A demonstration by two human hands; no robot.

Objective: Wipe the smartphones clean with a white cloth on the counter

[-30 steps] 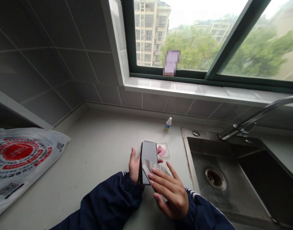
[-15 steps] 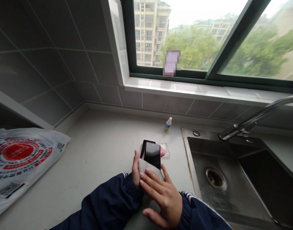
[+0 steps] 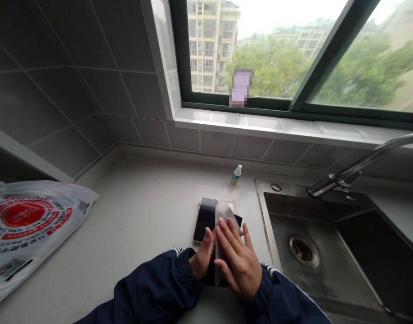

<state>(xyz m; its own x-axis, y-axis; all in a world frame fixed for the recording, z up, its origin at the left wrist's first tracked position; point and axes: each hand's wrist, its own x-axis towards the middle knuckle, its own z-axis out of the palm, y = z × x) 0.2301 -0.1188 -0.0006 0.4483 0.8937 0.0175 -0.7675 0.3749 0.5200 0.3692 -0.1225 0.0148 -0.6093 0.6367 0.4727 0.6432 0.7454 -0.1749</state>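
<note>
My left hand (image 3: 204,258) holds a black smartphone (image 3: 239,220); the thumb stands along its left side and the other fingers are hidden beneath. A thin grey cloth (image 3: 224,210) lies over most of that phone. Flat on the cloth rests my right hand (image 3: 238,261), its fingers stretched out and pressing down. Just beyond my left thumb, a second phone (image 3: 206,218) with a dark screen and light rim lies on the counter. Partly hidden behind the cloth is a clear phone case (image 3: 232,206).
A small white-capped spray bottle (image 3: 236,174) stands near the back wall. To the right is a steel sink (image 3: 287,220) with a chrome faucet (image 3: 341,173). A printed plastic bag (image 3: 58,238) lies on the counter (image 3: 135,211) at the left, below a tiled wall.
The cloth has slid up over the held phone under my right hand. The held phone has turned and shifted right and nearer to me, uncovering the second phone on the counter.
</note>
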